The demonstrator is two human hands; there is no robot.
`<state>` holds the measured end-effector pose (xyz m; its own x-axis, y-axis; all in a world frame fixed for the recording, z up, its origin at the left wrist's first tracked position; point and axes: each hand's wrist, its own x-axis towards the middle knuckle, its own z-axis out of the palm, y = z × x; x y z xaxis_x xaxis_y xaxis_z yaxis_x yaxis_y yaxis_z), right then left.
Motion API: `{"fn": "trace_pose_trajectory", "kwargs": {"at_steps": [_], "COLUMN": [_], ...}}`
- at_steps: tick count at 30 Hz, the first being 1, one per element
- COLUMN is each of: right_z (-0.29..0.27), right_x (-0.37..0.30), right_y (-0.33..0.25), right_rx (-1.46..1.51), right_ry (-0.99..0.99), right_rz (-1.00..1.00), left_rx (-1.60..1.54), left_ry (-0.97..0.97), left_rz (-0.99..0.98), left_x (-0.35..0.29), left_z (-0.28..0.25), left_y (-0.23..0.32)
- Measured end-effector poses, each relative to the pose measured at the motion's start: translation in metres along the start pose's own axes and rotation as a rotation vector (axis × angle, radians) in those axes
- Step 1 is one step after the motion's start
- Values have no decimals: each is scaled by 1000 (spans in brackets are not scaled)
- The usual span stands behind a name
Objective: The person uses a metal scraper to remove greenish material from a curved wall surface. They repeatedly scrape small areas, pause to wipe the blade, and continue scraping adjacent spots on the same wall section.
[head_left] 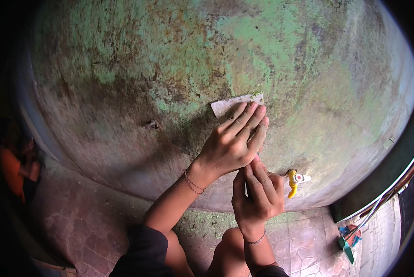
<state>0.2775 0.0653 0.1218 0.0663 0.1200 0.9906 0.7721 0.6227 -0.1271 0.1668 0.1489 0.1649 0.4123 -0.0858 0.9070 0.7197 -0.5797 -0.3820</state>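
A wide, pale scraper blade (223, 107) lies against a large upright surface (124, 55) covered in worn, flaking green paint and dark stains. My left hand (232, 145) rests on the blade, its fingers stretched out flat and pointing up. Just below it, my right hand (262, 196) is closed around the scraper's handle, which is mostly hidden by the fingers. Small green paint flakes (257, 93) cling along the blade's upper right edge. Lower on the surface the paint is thinner and greyish brown shows.
A yellow tap (292, 187) with a white lever sticks out right of my right hand. Green paint flakes litter the paved floor (101, 221) under the surface. A green-ended long-handled tool (347, 249) lies at the lower right. Another person in orange (12, 173) is at far left.
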Motion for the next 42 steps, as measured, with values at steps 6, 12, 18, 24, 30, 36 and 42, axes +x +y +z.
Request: {"fn": "trace_pose_trajectory", "kwargs": {"at_steps": [6, 12, 18, 24, 30, 36, 42], "right_z": [4, 7, 9, 10, 10, 13, 13], "right_x": [-1, 0, -3, -2, 3, 2, 1], "right_y": [3, 5, 0, 2, 1, -2, -2], "right_rx": [1, 9, -24, 29, 31, 0, -3], "right_ry": [-21, 13, -27, 1, -3, -28, -32], "right_rz": [19, -8, -55, 0, -5, 7, -38], "left_rx": [29, 78, 28, 29, 65, 65, 42], "left_ry": [-36, -116, -49, -3, -64, -85, -41], "left_rz": [-30, -61, -24, 0, -27, -70, -22], "left_x": [-1, 1, -3, -1, 3, 1, 0], "left_z": [1, -1, -5, -5, -7, -7, -8], "left_y": [-3, -4, -6, -7, -11, -12, -13]}}
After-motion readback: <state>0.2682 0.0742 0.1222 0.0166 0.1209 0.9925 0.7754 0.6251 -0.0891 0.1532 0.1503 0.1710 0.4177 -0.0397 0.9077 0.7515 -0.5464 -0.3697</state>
